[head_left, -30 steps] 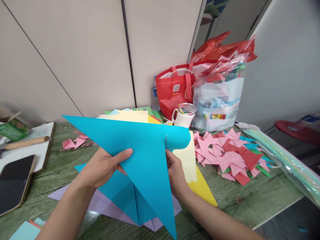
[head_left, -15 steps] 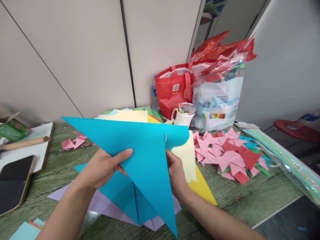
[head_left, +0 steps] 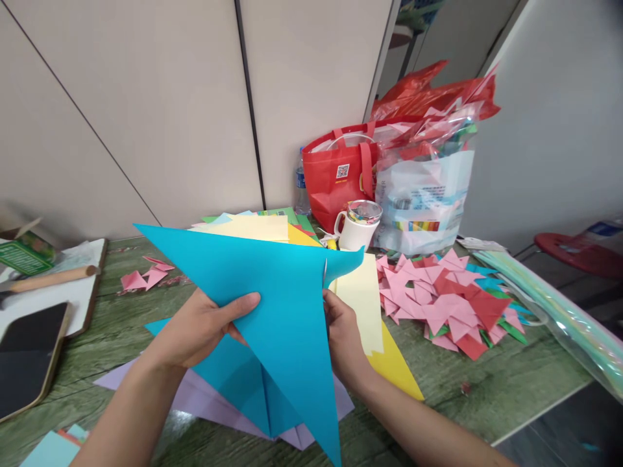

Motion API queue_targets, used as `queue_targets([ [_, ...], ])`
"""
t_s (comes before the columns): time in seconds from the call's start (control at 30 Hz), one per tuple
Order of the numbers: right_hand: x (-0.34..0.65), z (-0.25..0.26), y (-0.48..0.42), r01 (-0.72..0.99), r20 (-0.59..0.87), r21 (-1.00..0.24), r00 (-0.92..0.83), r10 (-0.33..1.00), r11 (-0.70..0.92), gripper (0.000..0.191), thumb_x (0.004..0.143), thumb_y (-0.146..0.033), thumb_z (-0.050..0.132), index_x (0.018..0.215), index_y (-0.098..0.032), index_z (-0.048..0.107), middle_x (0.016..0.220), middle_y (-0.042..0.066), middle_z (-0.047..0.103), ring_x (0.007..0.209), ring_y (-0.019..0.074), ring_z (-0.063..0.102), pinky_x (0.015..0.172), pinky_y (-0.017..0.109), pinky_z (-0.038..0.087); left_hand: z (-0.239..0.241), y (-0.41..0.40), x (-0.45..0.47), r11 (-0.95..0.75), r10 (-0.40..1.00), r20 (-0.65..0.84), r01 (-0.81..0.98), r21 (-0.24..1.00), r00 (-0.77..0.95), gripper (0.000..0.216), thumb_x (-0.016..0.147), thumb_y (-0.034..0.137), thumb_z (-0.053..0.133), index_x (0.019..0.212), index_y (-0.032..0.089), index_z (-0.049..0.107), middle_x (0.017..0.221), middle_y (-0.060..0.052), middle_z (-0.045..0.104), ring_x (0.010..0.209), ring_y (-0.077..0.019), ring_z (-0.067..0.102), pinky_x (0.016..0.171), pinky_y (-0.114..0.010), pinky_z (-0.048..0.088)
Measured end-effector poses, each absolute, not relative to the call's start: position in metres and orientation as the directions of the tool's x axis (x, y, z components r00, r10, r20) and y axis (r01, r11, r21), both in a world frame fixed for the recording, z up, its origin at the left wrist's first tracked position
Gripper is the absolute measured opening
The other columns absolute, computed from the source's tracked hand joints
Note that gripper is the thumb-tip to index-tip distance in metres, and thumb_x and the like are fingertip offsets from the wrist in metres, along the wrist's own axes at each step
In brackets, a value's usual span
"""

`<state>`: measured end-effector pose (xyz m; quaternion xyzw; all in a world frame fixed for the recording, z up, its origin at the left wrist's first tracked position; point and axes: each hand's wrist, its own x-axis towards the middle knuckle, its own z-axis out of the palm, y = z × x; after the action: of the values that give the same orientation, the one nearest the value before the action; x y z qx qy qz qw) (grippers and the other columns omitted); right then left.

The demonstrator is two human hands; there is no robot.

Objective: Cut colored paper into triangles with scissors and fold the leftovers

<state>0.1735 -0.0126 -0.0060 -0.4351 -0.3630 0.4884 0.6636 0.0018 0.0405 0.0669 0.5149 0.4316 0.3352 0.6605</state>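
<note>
A large blue sheet of paper [head_left: 272, 279], folded to a triangle shape, is held up above the table. My left hand [head_left: 214, 324] pinches its left edge, thumb on top and fingers underneath. My right hand [head_left: 344, 331] is closed at the sheet's right side, around scissors [head_left: 326, 267]; only a thin bit of blade shows at the cut, and the handles are hidden. Right of the blade, a narrow strip of the sheet curls away, still joined at the top. Below lie another folded blue sheet [head_left: 233, 395] and a purple sheet [head_left: 209, 405].
Cream paper [head_left: 363, 301] and yellow paper [head_left: 396, 363] lie behind my right hand. A white mug [head_left: 357, 227] stands before a red bag [head_left: 335, 188]. Pink folded pieces [head_left: 428, 292] are heaped at right. A phone [head_left: 32, 357] and a wooden-handled tool [head_left: 53, 280] are at left.
The blue sheet's left tip has shifted slightly right and its lower tip slightly left. The strip beside the blade has narrowed and curls more. Both hands keep their hold.
</note>
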Motion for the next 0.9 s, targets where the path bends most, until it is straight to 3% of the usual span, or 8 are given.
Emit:
queue_targets([
  [0.13,0.1740,-0.0075,-0.0128,-0.310,0.067,-0.938,0.270,0.961,0.152,0.028,0.062,-0.028,0.075,0.087,-0.020,0.064,0.087,0.004,0.074,0.081,0.0239,0.068,0.074,0.037,0.057,0.0677,0.0404,0.0012,0.272,0.881,-0.255,0.014,0.962,0.399,0.030,0.062,0.029,0.080,0.089,0.020,0.070,0.071,-0.004,0.072,0.057,-0.0205,0.067,0.040,-0.025,0.057],
  [0.37,0.1753,-0.0076,-0.0135,-0.302,0.053,-0.944,0.266,0.963,0.135,0.028,0.063,-0.027,0.074,0.087,-0.020,0.063,0.083,0.003,0.075,0.078,0.0232,0.069,0.072,0.036,0.058,0.0674,0.0392,-0.0006,0.299,0.875,-0.270,-0.011,0.954,0.401,0.033,0.063,0.026,0.080,0.094,0.022,0.068,0.078,-0.002,0.071,0.058,-0.0185,0.066,0.040,-0.025,0.057],
  [0.57,0.1742,-0.0071,-0.0131,-0.343,0.033,-0.931,0.268,0.963,0.127,0.025,0.061,-0.025,0.075,0.083,-0.021,0.064,0.082,0.002,0.075,0.076,0.0234,0.069,0.070,0.037,0.058,0.0658,0.0404,-0.0021,0.298,0.870,-0.266,-0.012,0.955,0.416,0.021,0.065,0.025,0.079,0.082,0.021,0.068,0.074,-0.001,0.070,0.056,-0.0157,0.064,0.041,-0.023,0.057],
  [0.9,0.1736,-0.0069,-0.0113,-0.378,-0.003,-0.919,0.283,0.959,0.109,0.022,0.057,-0.022,0.075,0.076,-0.020,0.064,0.073,-0.001,0.074,0.066,0.0193,0.067,0.060,0.030,0.057,0.0658,0.0421,-0.0027,0.300,0.864,-0.278,0.014,0.954,0.420,0.020,0.066,0.026,0.078,0.082,0.019,0.067,0.076,-0.002,0.071,0.056,-0.0160,0.064,0.043,-0.025,0.058],
])
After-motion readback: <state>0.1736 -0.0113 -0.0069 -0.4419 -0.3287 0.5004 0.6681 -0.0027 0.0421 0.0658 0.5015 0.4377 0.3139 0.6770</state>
